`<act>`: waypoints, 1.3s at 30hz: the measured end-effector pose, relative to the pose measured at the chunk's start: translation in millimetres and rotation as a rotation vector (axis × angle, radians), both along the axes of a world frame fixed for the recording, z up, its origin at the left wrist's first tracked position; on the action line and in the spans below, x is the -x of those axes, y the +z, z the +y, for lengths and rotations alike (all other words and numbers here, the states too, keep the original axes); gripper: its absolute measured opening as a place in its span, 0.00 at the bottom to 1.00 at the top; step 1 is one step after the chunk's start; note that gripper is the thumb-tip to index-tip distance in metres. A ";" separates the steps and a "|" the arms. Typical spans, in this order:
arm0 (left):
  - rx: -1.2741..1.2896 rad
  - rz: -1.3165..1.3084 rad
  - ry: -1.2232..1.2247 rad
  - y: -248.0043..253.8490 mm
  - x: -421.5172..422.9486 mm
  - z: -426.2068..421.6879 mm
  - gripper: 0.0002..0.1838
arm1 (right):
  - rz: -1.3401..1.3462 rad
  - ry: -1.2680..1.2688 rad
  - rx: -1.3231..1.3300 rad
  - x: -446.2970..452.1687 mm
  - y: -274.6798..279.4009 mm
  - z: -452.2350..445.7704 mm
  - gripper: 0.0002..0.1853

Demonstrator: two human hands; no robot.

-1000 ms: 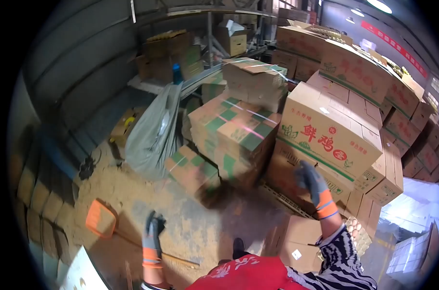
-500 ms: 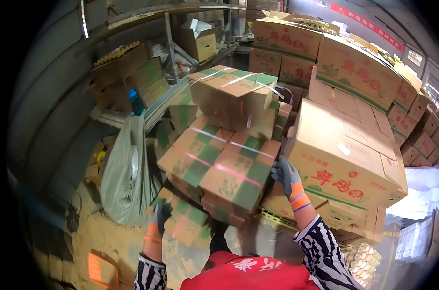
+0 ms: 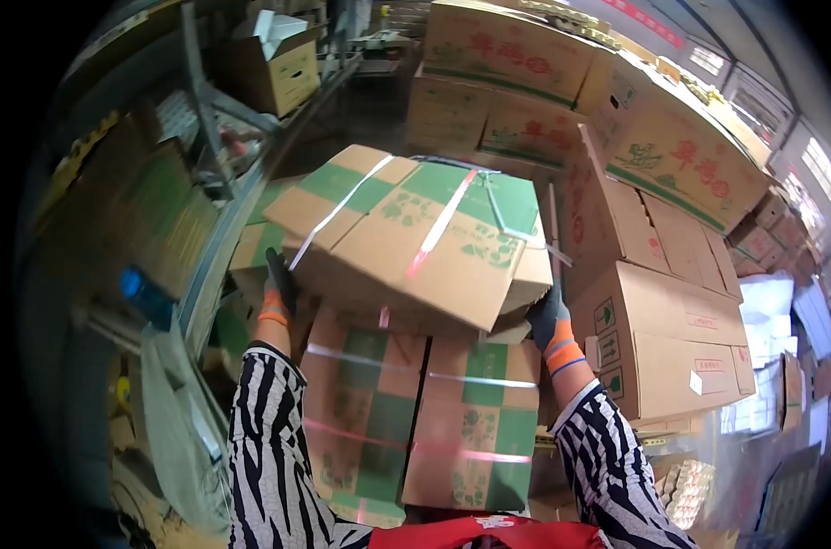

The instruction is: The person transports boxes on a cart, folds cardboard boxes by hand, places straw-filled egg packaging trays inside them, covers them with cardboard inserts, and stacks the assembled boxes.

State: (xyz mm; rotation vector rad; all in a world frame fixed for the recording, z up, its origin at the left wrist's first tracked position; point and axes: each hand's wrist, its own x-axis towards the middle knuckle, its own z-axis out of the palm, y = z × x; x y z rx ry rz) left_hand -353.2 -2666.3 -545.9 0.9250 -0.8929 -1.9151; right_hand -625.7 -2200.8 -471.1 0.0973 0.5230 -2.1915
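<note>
Centrally, two gloved hands reach forward to either side of an upper bundle of flattened cartons [image 3: 415, 229], brown and green, bound with pale and pink straps. The left hand [image 3: 281, 279], in a dark glove with an orange cuff, is against the bundle's left side, its fingers close together and pointing up. The right hand [image 3: 551, 316], gloved alike, is at the bundle's lower right corner; its fingers are partly hidden, so their spacing cannot be told. The bundle lies slightly askew above two lower carton bundles [image 3: 420, 412] set side by side and crossed by straps. Both sleeves are black-and-white striped, and a red apron [image 3: 488, 532] shows at the bottom edge. To the right stand large closed boxes [image 3: 676, 339], with an egg tray [image 3: 685, 494] below them. To the left are a blue bottle [image 3: 145, 295] and a grey-green sack [image 3: 177, 421], beside a metal rail [image 3: 216, 247].
</note>
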 end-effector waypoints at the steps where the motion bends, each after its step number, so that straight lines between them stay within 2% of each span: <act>1: 0.003 -0.008 -0.004 -0.5 9.9 -9.3 0.22 | 0.065 -0.049 -0.091 3.4 -4.4 -2.4 0.24; 3: 0.019 -0.038 -0.009 -6.1 18.8 -20.4 0.22 | 0.186 -0.136 -0.294 11.3 -15.0 -6.4 0.25; 5: 0.042 -0.063 -0.025 -7.3 21.4 -22.0 0.22 | 0.503 -0.158 -0.420 7.4 -32.0 0.9 0.22; 6: 0.057 -0.084 -0.029 -7.7 18.2 -19.7 0.22 | 0.815 -0.135 -0.624 -6.6 -24.7 8.6 0.22; 8: 0.095 -0.122 -0.029 -14.6 2.0 -16.0 0.21 | 1.266 -0.112 -0.923 -39.2 -7.0 23.6 0.21; 10: 0.126 -0.169 -0.023 -17.1 -19.6 -5.1 0.21 | 1.351 -0.137 -0.958 -71.3 7.7 39.5 0.20; 12: 0.154 -0.226 -0.015 -21.1 -43.9 10.1 0.21 | 1.644 -0.070 -1.332 -93.5 16.0 65.8 0.21; 13: 0.170 -0.257 -0.017 -22.8 -54.0 18.2 0.21 | 1.488 -0.129 -1.138 -95.6 15.7 73.1 0.25; 17: 0.234 -0.385 -0.044 -27.4 -85.5 64.2 0.21 | 1.069 0.075 -0.855 -85.5 2.9 84.0 0.25; 21: 0.321 -0.454 -0.145 -22.9 -81.1 116.4 0.21 | 0.853 0.106 -0.704 -98.9 -2.8 81.0 0.25; 25: 0.454 -0.491 -0.396 -14.7 -26.5 197.1 0.21 | 0.679 0.075 -0.600 -162.0 -4.3 103.8 0.25; 28: 0.569 -0.465 -0.678 -4.9 14.7 291.5 0.21 | 0.566 0.030 -0.515 -224.8 -2.0 146.5 0.25; 31: 0.708 -0.419 -0.973 11.5 16.3 402.1 0.20 | 0.488 -0.047 -0.458 -289.5 1.9 208.4 0.25; 39: 1.094 -0.220 -1.696 40.5 -86.2 750.5 0.20 | 0.339 -0.453 -0.402 -500.4 9.8 455.7 0.25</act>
